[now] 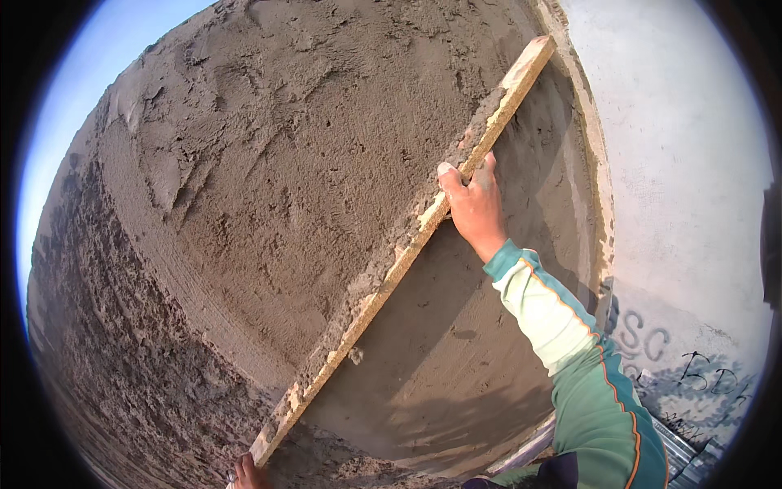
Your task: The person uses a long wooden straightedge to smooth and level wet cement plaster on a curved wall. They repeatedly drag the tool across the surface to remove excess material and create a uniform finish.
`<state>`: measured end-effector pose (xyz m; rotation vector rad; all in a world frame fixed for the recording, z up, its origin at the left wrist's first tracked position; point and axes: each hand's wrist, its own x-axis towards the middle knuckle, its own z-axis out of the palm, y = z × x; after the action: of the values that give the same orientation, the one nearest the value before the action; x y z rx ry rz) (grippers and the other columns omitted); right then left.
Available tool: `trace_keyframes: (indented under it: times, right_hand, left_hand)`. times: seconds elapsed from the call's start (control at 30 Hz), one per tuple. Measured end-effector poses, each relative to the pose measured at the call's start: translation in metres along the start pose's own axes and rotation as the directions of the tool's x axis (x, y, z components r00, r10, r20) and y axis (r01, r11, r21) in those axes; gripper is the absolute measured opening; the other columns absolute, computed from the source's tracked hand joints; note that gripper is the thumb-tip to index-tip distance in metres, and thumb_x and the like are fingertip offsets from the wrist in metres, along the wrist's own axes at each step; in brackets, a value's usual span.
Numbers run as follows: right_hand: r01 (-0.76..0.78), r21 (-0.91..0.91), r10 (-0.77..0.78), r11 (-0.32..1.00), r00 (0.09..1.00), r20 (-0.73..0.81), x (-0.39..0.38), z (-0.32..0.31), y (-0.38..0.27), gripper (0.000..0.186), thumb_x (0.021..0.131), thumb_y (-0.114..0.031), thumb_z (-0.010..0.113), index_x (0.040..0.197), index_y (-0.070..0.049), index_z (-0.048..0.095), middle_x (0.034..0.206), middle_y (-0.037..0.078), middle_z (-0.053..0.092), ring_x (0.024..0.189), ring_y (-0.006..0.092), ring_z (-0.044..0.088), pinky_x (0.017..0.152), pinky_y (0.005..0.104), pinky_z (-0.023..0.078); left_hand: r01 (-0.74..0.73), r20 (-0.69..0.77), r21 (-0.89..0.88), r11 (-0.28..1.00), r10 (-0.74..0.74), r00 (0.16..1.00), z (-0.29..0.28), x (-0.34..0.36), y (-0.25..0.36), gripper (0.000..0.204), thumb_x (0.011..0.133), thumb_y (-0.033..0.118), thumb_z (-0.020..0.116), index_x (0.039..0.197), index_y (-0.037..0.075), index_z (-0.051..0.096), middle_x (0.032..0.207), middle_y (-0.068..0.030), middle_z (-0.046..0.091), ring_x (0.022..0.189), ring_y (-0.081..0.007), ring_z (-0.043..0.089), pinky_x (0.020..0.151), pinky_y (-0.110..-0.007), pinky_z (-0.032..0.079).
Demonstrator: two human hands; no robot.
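A long wooden straightedge board lies slantwise against a wall of wet grey-brown mortar, running from lower left to upper right. My right hand grips it above its middle, thumb over the top edge and fingers round the far side. At the board's lower end, my left hand is closed on it, mostly cut off by the lower picture edge. Mortar has gathered along the upper edge of the board. Below it the surface looks smoother; above it the mortar is rough and ridged.
Coarser, darker mortar covers the wall at the left, with sky beyond its edge. A pale painted wall with scrawled marks stands at the right. Ribbed metal sheeting shows at the lower right, beside my green sleeve.
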<state>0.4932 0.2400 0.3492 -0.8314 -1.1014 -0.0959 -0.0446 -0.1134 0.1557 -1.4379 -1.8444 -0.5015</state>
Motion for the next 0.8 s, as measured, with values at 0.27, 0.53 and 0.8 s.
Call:
trace_keyframes:
  times: [0.27, 0.53, 0.8]
  right_hand:
    - [-0.176, 0.020, 0.174, 0.984, 0.982, 0.075, 0.048, -0.013, -0.008, 0.091, 0.083, -0.045, 0.056, 0.127, 0.026, 0.019, 0.112, 0.041, 0.051, 0.107, 0.0483, 0.053, 0.091, 0.0430, 0.043]
    - [0.051, 0.159, -0.065, 0.986, 0.995, 0.080, 0.276, 0.010, -0.060, 0.049, 0.080, -0.038, 0.061, 0.070, 0.009, 0.058, 0.055, 0.008, 0.050, 0.054, 0.0199, 0.048, 0.058, 0.0391, 0.041]
    - [0.125, 0.336, -0.145, 0.934, 0.989, 0.035, 0.316, 0.010, -0.064, 0.041, 0.082, -0.033, 0.061, 0.095, 0.005, 0.067, 0.097, 0.018, 0.068, 0.097, 0.0250, 0.062, 0.082, 0.0350, 0.047]
  left_hand:
    - [0.058, -0.085, -0.003, 0.998, -0.058, 0.995, 0.007, 0.005, 0.008, 0.052, 0.077, 0.013, 0.066, 0.127, 0.017, 0.055, 0.123, -0.0192, 0.057, 0.095, -0.0379, 0.062, 0.073, -0.044, 0.052]
    - [-0.048, -0.337, -0.020, 0.999, 0.039, 0.941, -0.067, 0.133, 0.123, 0.043, 0.082, 0.008, 0.062, 0.122, -0.003, 0.051, 0.102, -0.0197, 0.059, 0.086, -0.0369, 0.061, 0.066, -0.042, 0.048]
    - [-0.068, -0.187, -0.116, 0.991, 0.046, 0.981, -0.080, 0.138, 0.122, 0.045, 0.081, 0.005, 0.062, 0.123, -0.002, 0.050, 0.107, -0.0218, 0.060, 0.091, -0.0402, 0.060, 0.079, -0.043, 0.048]
